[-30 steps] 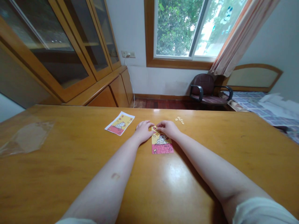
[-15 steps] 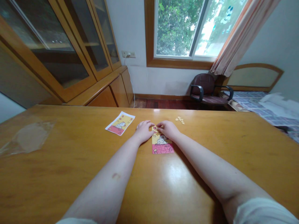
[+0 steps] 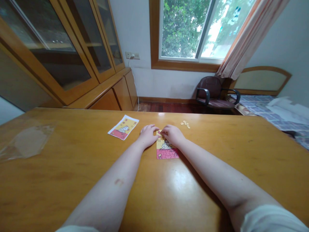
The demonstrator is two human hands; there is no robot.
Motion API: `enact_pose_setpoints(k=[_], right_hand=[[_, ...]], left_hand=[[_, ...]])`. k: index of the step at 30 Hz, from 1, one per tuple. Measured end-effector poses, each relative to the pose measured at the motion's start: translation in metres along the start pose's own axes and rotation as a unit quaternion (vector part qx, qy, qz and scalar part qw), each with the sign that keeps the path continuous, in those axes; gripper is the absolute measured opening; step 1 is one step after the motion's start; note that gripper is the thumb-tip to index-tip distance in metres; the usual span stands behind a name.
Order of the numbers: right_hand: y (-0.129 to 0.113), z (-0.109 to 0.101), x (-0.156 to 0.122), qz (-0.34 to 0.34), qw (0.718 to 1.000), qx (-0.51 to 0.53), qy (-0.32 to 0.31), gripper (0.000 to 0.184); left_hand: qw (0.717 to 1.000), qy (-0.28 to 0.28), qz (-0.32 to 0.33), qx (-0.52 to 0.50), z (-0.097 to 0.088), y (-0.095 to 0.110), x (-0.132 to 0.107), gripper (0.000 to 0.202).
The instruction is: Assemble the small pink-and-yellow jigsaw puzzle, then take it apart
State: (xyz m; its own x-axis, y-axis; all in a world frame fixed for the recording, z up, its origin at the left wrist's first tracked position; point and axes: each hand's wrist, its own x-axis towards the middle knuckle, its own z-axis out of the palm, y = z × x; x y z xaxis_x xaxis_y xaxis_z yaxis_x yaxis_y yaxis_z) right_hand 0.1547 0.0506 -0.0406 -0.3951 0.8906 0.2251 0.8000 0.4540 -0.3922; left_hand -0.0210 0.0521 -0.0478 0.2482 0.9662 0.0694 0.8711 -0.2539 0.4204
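A pink and yellow jigsaw puzzle (image 3: pixel 167 153) with a white animal drawn on it lies flat on the table, its upper right part hidden by a hand. My left hand (image 3: pixel 147 135) rests at the puzzle's left edge, fingers spread and curved, thumb touching the border. Over the puzzle's top part is my right hand (image 3: pixel 173 134), its thumb and fingertips pinched together at the upper left; a puzzle piece seems to be there, too small to make out clearly. A few loose puzzle pieces (image 3: pixel 185 124) lie behind the right hand.
A printed reference picture (image 3: pixel 123 127) lies left of the puzzle on the wooden table (image 3: pixel 154 199). Clear plastic film (image 3: pixel 31 140) is at the far left. Beyond the table stand a glass-door cabinet (image 3: pixel 96 80), a dark armchair (image 3: pixel 212 91) and a bed (image 3: pixel 258 103).
My right hand has shifted very slightly left over the top of the puzzle. My left hand stays at the puzzle's edge, and the loose pieces have not moved.
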Motion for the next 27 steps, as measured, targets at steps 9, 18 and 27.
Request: enact_pose_setpoints(k=[9, 18, 27], right_hand=[[-0.001, -0.003, 0.000, -0.018, 0.999, -0.016, -0.024, 0.022], [0.000, -0.013, -0.001, -0.059, 0.995, -0.054, -0.062, 0.028], [0.025, -0.029, -0.002, 0.026, 0.998, 0.053, -0.016, 0.031]], left_hand=[[1.000, -0.005, -0.007, 0.001, -0.003, 0.003, -0.001, 0.041], [1.000, -0.004, -0.007, 0.000, -0.001, 0.002, -0.001, 0.042], [1.000, -0.006, -0.008, -0.008, -0.004, 0.002, -0.002, 0.041]])
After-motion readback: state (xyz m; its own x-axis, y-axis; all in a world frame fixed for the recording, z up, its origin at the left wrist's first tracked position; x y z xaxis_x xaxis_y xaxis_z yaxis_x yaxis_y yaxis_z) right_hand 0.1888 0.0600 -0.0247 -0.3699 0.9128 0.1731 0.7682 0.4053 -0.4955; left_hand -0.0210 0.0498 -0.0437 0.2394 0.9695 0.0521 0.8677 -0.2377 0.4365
